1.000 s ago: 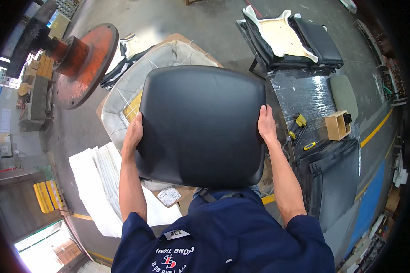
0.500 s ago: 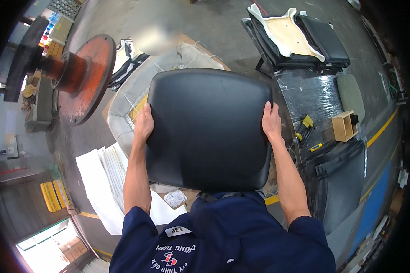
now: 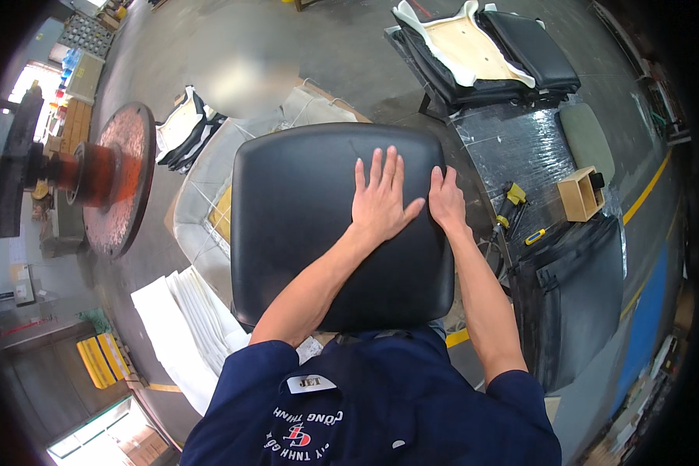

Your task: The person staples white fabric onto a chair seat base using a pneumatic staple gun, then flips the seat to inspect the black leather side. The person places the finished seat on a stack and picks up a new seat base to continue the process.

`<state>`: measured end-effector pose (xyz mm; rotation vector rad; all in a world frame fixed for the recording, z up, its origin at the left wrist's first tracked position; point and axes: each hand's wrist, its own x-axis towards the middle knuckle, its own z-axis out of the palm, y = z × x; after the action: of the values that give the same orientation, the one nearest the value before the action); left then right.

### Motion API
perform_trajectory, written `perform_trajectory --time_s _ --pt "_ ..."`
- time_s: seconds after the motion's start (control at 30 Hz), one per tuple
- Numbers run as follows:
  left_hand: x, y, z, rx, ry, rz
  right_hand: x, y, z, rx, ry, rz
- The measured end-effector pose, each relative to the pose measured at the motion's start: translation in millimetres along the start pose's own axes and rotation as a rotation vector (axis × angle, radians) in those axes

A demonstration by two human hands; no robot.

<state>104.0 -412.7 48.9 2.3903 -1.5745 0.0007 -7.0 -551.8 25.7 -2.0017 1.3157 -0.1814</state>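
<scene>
Black, smooth-faced upholstery covers the seat pad [image 3: 318, 256], which we see directly in front of our navy shirt [image 3: 412, 404], its broad face upward and its corners rounded. Our left hand [image 3: 382, 206] lies flat on the upper right part of this face, its grip unclosed, fingers extended and thumb held apart. Our right hand [image 3: 448, 203] has its grip clamped on the pad's right edge, just beside the left. We cannot tell whether the pad rests on anything beneath. Beyond its left edge we note a grey padded piece [image 3: 196, 198] strung with cords, and nearer us white sheets [image 3: 186, 330]. To the right, a film-wrapped counter [image 3: 501, 147] carries a yellow-and-black tool [image 3: 511, 203], a yellow screwdriver [image 3: 535, 237], an open wooden box [image 3: 576, 197] and a grey-green pad [image 3: 586, 141].
</scene>
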Motion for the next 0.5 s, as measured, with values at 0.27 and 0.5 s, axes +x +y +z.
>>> perform_trajectory --time_s 0.27,0.5 --pt "-39.7 -149.0 -47.1 0.311 0.109 -0.333 1.8 2.5 -1.5 0.085 -0.066 -0.004" --pt "-66.6 -207.6 -88.5 -0.201 0.069 -0.886 80.5 -30.1 -1.2 0.158 -0.026 0.025"
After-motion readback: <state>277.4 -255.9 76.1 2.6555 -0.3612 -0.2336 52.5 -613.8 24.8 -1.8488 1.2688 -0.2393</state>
